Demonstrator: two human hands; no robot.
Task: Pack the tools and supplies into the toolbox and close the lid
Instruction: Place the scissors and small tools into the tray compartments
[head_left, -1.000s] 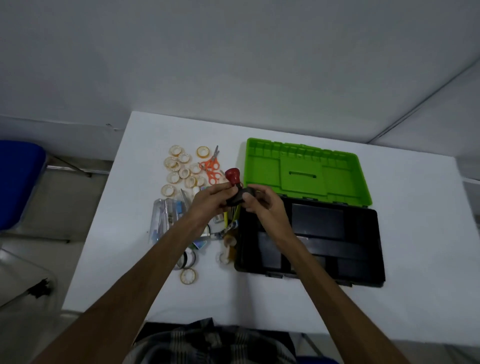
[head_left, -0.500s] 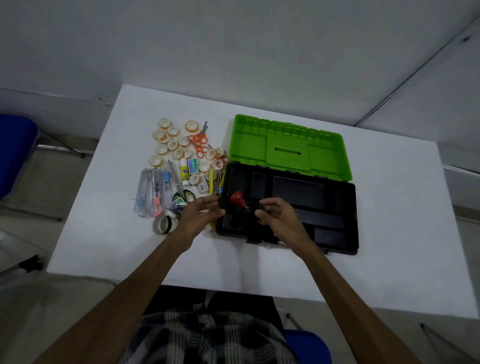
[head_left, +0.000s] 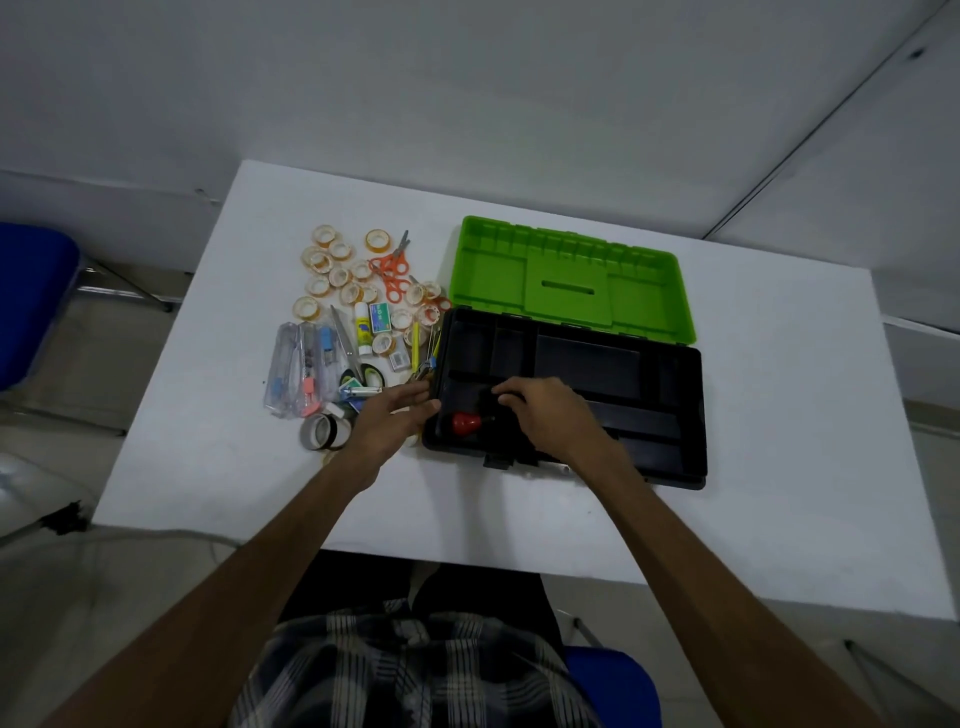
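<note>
Black plastic toolbox (head_left: 566, 358) with its green hinged lid (head_left: 571, 275) laid fully open: one item entered, a red-knobbed dark tool (head_left: 466, 423) in the front-left compartment, the right hand (head_left: 545, 410) curled over its dark end, though whether it grips cannot be told. Left hand (head_left: 397, 415), fingers straight and holding nothing, rests at the box's left wall. Outstanding, by estimate nearly everything: small tape rolls (head_left: 332, 270), orange-handled scissors (head_left: 392, 270), glue stick (head_left: 362, 325), clear pouches (head_left: 296, 371) and larger tape rolls (head_left: 324, 432) on the white table (head_left: 779, 415); lid closing last.

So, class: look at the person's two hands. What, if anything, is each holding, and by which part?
The right hand grips the black end of the red-knobbed tool lying in the toolbox. The left hand holds nothing.
</note>
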